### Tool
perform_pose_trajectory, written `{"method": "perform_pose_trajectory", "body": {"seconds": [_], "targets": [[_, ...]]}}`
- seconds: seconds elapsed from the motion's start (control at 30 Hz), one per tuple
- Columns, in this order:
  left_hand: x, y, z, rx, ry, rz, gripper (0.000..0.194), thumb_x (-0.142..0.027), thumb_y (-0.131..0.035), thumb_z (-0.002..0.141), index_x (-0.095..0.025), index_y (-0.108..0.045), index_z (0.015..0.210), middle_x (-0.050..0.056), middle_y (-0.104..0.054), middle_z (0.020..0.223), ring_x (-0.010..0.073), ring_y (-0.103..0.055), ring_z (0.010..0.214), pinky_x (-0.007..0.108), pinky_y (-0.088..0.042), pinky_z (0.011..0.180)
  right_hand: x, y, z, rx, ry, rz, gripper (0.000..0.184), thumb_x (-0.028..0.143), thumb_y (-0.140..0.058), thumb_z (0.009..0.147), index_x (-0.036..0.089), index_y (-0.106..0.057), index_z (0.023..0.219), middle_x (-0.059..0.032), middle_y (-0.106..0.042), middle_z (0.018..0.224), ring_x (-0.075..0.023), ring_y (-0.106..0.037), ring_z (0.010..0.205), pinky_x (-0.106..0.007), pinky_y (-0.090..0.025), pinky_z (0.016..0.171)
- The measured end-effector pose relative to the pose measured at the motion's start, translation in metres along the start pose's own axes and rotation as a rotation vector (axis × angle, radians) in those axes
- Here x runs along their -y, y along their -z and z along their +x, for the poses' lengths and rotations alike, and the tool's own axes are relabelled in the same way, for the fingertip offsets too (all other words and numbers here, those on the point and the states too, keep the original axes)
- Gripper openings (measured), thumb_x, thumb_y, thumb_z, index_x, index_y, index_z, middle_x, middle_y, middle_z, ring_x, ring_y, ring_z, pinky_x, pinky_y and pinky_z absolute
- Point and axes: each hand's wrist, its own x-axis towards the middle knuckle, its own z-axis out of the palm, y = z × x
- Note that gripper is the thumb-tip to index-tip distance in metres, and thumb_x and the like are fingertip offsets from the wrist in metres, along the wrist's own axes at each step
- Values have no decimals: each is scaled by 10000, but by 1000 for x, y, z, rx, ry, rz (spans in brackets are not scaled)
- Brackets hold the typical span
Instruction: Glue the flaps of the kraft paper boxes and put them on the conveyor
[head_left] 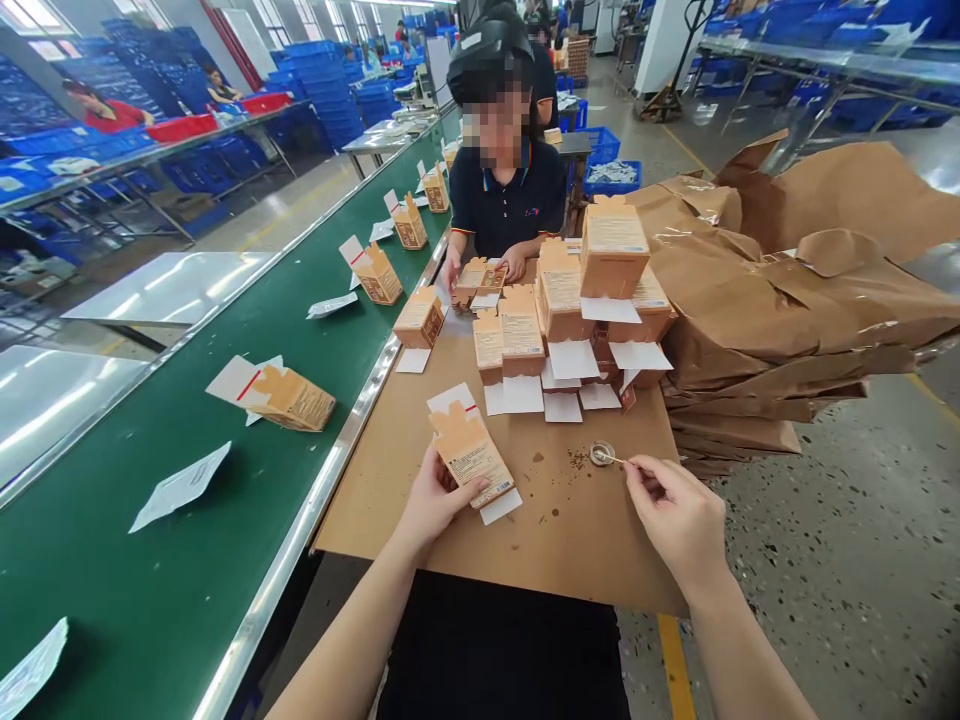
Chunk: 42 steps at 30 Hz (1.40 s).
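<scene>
My left hand (433,497) grips a small brown carton (471,452) with open white flaps, held just above the brown work board (570,530). My right hand (675,515) pinches a thin stick (616,460), and the stick's tip rests in a small round metal dish (601,454) on the board. A stack of several similar brown cartons (574,310) with white flaps stands beyond the dish.
A green conveyor belt (150,560) runs along the left, carrying cartons (292,398) and white sachets (180,487). A person in a dark polo (506,190) sits opposite, handling a carton. Crumpled brown paper bags (787,300) pile up on the right. Blue crates fill the background.
</scene>
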Motion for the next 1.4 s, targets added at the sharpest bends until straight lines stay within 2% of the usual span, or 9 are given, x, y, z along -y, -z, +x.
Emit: {"method": "perform_pose_trajectory", "body": {"seconds": [0.1, 0.27, 0.47, 0.6, 0.77, 0.9, 1.13, 1.27, 1.4], "targets": [[-11, 1, 1, 40, 21, 11, 875, -577, -1144, 688, -284, -725, 1398, 147, -882, 1412, 407, -881, 1295, 552, -755, 1076, 26, -4, -19, 3, -41, 142, 325, 443, -723, 1177, 278, -877, 943, -36, -813, 781, -190, -733, 601, -303, -649, 624], [-17, 0, 4, 68, 28, 12, 876, -572, -1142, 683, -263, -701, 1374, 141, -889, 1360, 399, -877, 1287, 548, -732, 1099, 71, -44, -49, 227, -56, 363, 294, 319, -692, 1166, 264, -849, 923, -17, -794, 767, -163, -740, 614, -248, -637, 622], [-18, -1, 5, 99, 35, 5, 872, -575, -1146, 672, -280, -663, 1335, 121, -891, 1327, 391, -890, 1236, 542, -737, 1072, 74, -79, -54, 276, -37, 376, 364, 349, -641, 1175, 262, -833, 878, -18, -753, 726, -157, -684, 584, -247, -601, 586], [-17, -1, -1, 81, 8, 34, 861, -559, -1138, 677, -289, -656, 1337, 114, -879, 1346, 391, -871, 1293, 530, -728, 1100, 64, -68, -52, 256, -61, 363, 330, 345, -670, 1177, 257, -845, 911, -23, -768, 750, -161, -709, 601, -244, -624, 607], [-4, -3, -20, 71, -79, 189, 851, -516, -1123, 683, -304, -667, 1370, 109, -871, 1324, 404, -860, 1278, 561, -725, 1087, 57, -34, -55, 195, -111, 354, 315, 358, -695, 1190, 249, -842, 933, -18, -770, 759, -149, -706, 574, -235, -603, 553], [6, -4, -27, 102, -131, 348, 665, -453, -1062, 737, -317, -746, 1306, 137, -875, 1291, 440, -858, 1222, 603, -703, 1061, 55, -10, -61, 123, -154, 371, 312, 387, -742, 1183, 258, -846, 918, -10, -757, 725, -151, -691, 549, -243, -596, 535], [7, -9, -27, 107, -189, 379, 570, -391, -1014, 767, -318, -788, 1286, 121, -892, 1230, 429, -870, 1161, 576, -702, 1041, 66, -6, -60, 95, -128, 398, 294, 374, -759, 1179, 267, -851, 921, 6, -746, 702, -145, -690, 542, -228, -588, 535], [-4, 24, -23, -134, -216, 434, 589, -373, -1023, 732, -304, -773, 1261, 111, -903, 1185, 421, -883, 1136, 554, -710, 1036, 65, -5, -57, 73, -117, 376, 348, 458, -781, 1172, 260, -859, 896, -7, -754, 699, -150, -697, 523, -230, -598, 538], [-23, 104, -23, -565, -159, 443, 741, -420, -1067, 621, -263, -733, 1263, 129, -900, 1255, 448, -878, 1237, 579, -716, 1106, 47, 0, -63, 56, -137, 343, 385, 549, -834, 1131, 254, -883, 889, -18, -766, 696, -156, -711, 509, -220, -624, 558]]}}
